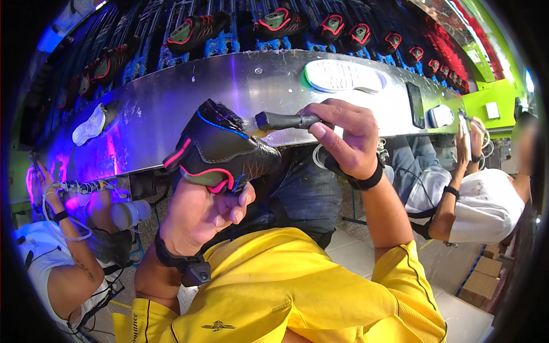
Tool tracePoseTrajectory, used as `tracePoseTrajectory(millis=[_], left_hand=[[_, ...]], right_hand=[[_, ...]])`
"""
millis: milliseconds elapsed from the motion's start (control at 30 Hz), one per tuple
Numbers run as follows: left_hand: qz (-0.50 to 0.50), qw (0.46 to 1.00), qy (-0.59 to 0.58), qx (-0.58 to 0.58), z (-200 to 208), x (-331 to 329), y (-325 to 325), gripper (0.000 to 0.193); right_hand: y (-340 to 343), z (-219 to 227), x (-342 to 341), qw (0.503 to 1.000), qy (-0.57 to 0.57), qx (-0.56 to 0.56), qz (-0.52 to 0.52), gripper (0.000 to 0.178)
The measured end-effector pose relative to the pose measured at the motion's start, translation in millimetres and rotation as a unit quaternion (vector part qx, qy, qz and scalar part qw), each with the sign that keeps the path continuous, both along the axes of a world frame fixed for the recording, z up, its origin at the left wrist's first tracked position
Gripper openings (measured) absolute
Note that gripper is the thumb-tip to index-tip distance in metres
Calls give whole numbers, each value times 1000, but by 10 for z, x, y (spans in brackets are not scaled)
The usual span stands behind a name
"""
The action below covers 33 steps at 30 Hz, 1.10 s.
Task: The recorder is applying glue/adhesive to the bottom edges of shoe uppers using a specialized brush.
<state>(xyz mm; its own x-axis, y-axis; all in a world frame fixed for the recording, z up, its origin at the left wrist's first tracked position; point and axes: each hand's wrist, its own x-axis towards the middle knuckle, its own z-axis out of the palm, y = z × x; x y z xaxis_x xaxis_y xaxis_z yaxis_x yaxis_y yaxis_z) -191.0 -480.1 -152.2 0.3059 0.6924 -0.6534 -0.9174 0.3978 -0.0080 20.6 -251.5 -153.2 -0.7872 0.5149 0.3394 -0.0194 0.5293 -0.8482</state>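
Note:
My left hand (197,214) grips a black shoe upper (229,146) with pink-red trim and a blue line along its bottom edge. The shoe is tipped, its collar towards my palm and its underside facing away from me. Part of the hand is hidden behind it. Between the thumb and fingers of my right hand (350,137) is a brush (283,120) with a thick black handle. Its pale bristles meet the shoe's bottom edge near the blue line. Beyond, on the metal bench, lies a white shoe sole (345,76).
The metal bench (189,86) runs across in front of me. Behind it, racks carry several black shoes (197,31). A pale sole (90,127) lies at the left, a dark phone (416,105) at the right. Co-workers sit on both sides, one in a white shirt (486,203).

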Motion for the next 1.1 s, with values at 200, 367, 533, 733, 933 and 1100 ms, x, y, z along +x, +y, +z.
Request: tracePoseTrajectory(millis=[200, 367, 533, 733, 933, 1100], left_hand=[[15, 999, -2, 34, -29, -16, -7, 53], [64, 997, -30, 29, -150, -35, -69, 59], [90, 975, -26, 200, -397, -121, -65, 58], [149, 974, 158, 61, -677, -241, -98, 58], [201, 941, 230, 146, -246, -814, 311, 63], [74, 576, 814, -13, -407, -1890, 859, 64]], right_hand=[[-61, -100, 114, 999, -43, -8, 3, 23], [-134, -105, 115, 997, -65, -27, -38, 23], [-229, -65, -15, 977, -141, -147, -65, 25], [-497, 98, -165, 977, -181, -60, -97, 23], [-431, -29, -277, 971, -119, -112, -173, 21], [-336, 73, -216, 956, -112, -128, -240, 31]])
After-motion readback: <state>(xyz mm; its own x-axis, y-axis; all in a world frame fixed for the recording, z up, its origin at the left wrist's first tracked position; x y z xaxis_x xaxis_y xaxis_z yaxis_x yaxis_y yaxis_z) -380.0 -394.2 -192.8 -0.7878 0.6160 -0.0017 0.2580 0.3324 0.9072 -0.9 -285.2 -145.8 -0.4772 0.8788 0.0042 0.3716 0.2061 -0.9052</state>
